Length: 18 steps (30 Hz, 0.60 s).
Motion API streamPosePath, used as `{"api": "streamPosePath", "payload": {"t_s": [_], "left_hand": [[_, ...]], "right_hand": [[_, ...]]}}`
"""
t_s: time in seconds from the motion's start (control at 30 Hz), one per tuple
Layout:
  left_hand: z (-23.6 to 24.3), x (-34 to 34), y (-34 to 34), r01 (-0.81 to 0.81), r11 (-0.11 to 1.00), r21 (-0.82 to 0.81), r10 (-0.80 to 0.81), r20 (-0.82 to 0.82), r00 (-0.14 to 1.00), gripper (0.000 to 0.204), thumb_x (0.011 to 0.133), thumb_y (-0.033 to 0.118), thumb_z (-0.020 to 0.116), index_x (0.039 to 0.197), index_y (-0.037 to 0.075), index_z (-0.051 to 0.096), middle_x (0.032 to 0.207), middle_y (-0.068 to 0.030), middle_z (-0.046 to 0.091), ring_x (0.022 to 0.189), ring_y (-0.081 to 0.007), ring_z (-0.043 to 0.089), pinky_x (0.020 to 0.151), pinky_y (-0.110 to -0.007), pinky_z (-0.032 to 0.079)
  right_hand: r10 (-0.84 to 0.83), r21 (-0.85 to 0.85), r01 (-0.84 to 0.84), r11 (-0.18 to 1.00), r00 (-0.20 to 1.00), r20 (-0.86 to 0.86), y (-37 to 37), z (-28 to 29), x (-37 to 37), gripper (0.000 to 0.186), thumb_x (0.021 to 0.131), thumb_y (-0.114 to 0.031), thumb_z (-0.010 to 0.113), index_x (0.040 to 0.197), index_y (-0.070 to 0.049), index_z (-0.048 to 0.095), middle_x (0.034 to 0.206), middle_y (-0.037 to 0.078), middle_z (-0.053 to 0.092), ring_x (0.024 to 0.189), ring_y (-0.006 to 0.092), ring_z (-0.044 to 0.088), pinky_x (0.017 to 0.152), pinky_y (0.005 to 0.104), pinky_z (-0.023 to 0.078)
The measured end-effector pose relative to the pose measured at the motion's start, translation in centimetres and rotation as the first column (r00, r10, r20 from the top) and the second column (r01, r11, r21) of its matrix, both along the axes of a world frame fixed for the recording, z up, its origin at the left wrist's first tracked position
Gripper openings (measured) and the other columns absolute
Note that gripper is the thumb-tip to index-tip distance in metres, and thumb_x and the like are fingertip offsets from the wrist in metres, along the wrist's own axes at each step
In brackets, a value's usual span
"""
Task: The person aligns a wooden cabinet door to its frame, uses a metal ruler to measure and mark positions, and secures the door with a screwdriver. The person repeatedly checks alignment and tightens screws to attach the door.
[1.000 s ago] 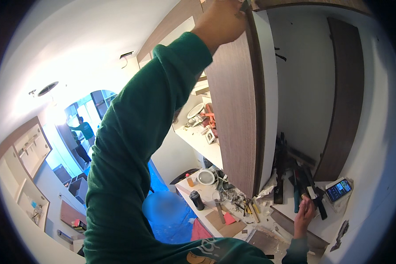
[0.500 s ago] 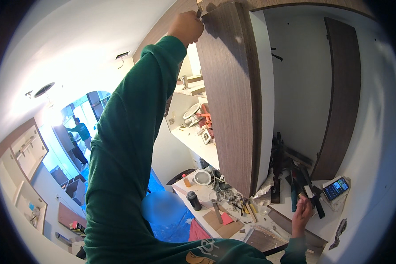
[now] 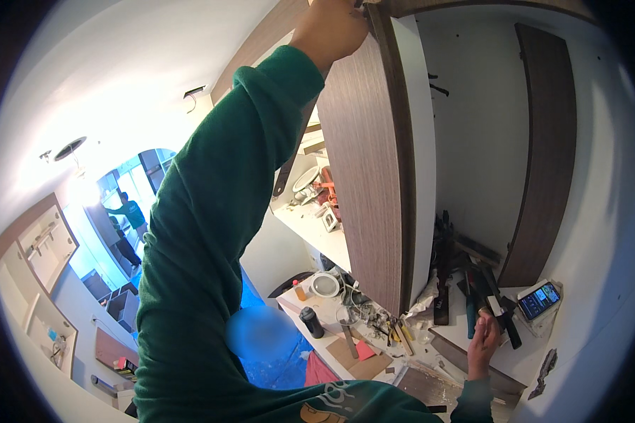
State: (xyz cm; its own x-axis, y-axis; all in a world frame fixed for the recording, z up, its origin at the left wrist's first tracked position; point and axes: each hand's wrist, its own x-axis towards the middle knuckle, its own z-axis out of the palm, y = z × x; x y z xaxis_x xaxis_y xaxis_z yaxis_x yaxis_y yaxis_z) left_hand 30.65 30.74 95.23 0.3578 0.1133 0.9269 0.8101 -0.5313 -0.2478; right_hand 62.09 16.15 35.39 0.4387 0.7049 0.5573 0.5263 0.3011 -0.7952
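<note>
1. Overhead, the left hand point(image 3: 331, 29) curls at the upright wood-grain panel point(image 3: 363, 169), near its top; grip unclear.
2. Below, the right hand point(image 3: 483, 340) bends beside dark tools point(image 3: 512, 333); whether grasping, I cannot tell.

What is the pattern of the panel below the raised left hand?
The panel has lengthwise brown wood grain, clearest in the head view.

We see our green sleeve point(image 3: 197, 183), a brown wood-grained panel point(image 3: 363, 162), blue floor covering point(image 3: 282, 371) on the left, and a black bottle point(image 3: 311, 323).
</note>
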Motion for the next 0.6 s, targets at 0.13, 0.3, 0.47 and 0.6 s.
{"api": "streamPosePath", "payload": {"t_s": [0.13, 0.3, 0.47, 0.6], "left_hand": [[-0.1, -0.2, -0.2, 0.074, 0.993, 0.088, -0.068, -0.075, 0.995, 0.027, 0.097, 0.010, 0.050, 0.104, -0.010, 0.065, 0.080, -0.0313, 0.068, 0.068, -0.0439, 0.070, 0.061, -0.049, 0.056], [-0.7, -3.0, -1.8, 0.154, 0.945, -0.289, -0.101, 0.191, 0.976, 0.028, 0.101, 0.020, 0.052, 0.103, -0.005, 0.063, 0.071, -0.0115, 0.065, 0.054, -0.0202, 0.065, 0.052, -0.034, 0.054], [-0.4, -5.9, 1.4, -0.029, 0.932, -0.361, 0.111, 0.209, 0.972, 0.029, 0.093, 0.011, 0.045, 0.102, -0.005, 0.068, 0.069, -0.0161, 0.069, 0.056, -0.0244, 0.069, 0.056, -0.037, 0.057], [-0.5, -6.0, 2.1, -0.029, 0.923, -0.385, 0.121, 0.218, 0.968, 0.030, 0.094, 0.012, 0.046, 0.104, -0.006, 0.067, 0.069, -0.0161, 0.069, 0.056, -0.0244, 0.069, 0.056, -0.037, 0.057]], "right_hand": [[0.001, -0.006, -0.001, 1.000, 1.000, 0.009, 0.4, -0.6, 0.4, 0.038, 0.107, -0.032, 0.051, 0.116, 0.002, 0.066, 0.112, 0.019, 0.068, 0.100, 0.0313, 0.066, 0.086, 0.0396, 0.052], [-0.060, 0.097, 0.056, 0.994, 0.997, 0.044, 0.9, -1.6, 0.7, 0.038, 0.107, -0.032, 0.051, 0.114, 0.001, 0.068, 0.095, 0.013, 0.064, 0.083, 0.0226, 0.061, 0.074, 0.0348, 0.049], [-0.011, -0.006, 0.011, 1.000, 1.000, 0.010, 0.0, -0.2, 0.3, 0.038, 0.106, -0.032, 0.051, 0.116, 0.002, 0.066, 0.112, 0.019, 0.069, 0.100, 0.0326, 0.066, 0.085, 0.0400, 0.053], [-0.006, 0.003, 0.006, 1.000, 1.000, -0.007, 0.1, -0.5, 0.4, 0.038, 0.107, -0.032, 0.051, 0.116, 0.002, 0.066, 0.111, 0.020, 0.068, 0.098, 0.0321, 0.066, 0.084, 0.0402, 0.052]]}}
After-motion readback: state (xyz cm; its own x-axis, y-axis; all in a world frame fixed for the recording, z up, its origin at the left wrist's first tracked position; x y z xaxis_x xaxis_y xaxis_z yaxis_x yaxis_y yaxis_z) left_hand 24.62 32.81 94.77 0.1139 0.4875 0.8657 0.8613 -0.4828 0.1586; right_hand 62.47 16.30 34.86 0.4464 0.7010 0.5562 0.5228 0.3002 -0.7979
